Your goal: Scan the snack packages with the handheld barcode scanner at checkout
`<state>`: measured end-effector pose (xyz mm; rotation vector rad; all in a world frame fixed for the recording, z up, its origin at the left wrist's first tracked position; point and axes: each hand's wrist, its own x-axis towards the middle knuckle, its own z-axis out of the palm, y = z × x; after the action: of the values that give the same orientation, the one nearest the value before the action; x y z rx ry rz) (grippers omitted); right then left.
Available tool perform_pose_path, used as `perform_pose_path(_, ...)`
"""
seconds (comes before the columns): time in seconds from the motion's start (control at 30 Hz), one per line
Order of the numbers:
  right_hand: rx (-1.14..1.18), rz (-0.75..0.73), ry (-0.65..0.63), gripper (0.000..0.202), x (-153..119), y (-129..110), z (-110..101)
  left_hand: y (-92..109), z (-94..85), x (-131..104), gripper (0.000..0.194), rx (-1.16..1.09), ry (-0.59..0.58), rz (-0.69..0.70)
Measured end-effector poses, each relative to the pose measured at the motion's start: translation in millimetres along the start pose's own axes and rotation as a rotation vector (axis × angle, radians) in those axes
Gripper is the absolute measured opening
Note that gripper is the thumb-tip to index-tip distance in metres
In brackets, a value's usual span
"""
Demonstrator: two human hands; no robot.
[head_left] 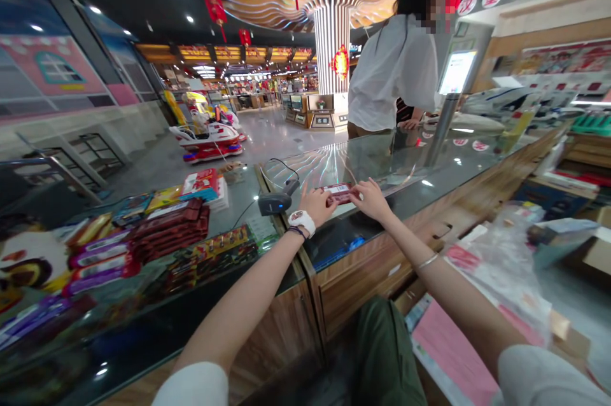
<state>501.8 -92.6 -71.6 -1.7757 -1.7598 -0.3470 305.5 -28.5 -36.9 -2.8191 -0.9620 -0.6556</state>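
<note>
Where a stack of brown packets (169, 228) lies, at nine o'clock from the small red packet (338, 193), the glass counter (365, 158) runs rightward past a black scanner (273, 204) (its blue light (280, 206) lit). Just beside that, the left hand (316, 205) pinches the red packet's nine-o'clock end over the counter; the right hand (373, 200) pinches its three-o'clock end. At one o'clock stands a person (394, 75) in white.

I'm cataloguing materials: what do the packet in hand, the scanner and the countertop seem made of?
Packet: perhaps plastic film, from its printed surface; finish unclear.
Scanner: likely matte plastic, by its dull, moulded body.
Countertop: probably glossy glass, by its mirrored lights.
</note>
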Motion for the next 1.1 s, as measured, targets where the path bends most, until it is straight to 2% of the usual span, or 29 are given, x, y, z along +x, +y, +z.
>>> perform_pose_path(0.1,0.067,0.059,0.011,0.036,2,1,2,-5,5.9,5,0.05,-0.021,-0.01,0.0)
perform_pose_path(0.2,0.077,0.113,-0.105,0.059,4,2,9,-13,16.0,16,0.071,-0.068,-0.119,-0.026)
perform_pose_path(0.3,0.082,0.128,-0.216,0.06,5,3,12,-20,22.0,25,0.076,-0.087,-0.239,-0.051)
perform_pose_path(0.37,0.11,0.115,-0.24,0.057,5,4,12,-24,22.8,28,0.074,-0.11,-0.253,-0.034)
perform_pose_path(0.6,0.2,0.067,-0.219,0.051,3,7,10,-27,21.2,26,0.059,-0.133,-0.125,0.002)
perform_pose_path(0.77,0.221,0.015,-0.107,0.051,1,8,13,-27,12.2,22,0.059,-0.062,-0.001,0.099)
perform_pose_path(0.93,0.202,-0.055,-0.022,0.068,2,3,8,-24,-7.2,20,0.062,0.025,0.11,0.225)
perform_pose_path(1.1,0.188,-0.134,0.01,0.086,5,-9,-8,-23,-31.6,14,0.06,0.059,0.173,0.316)
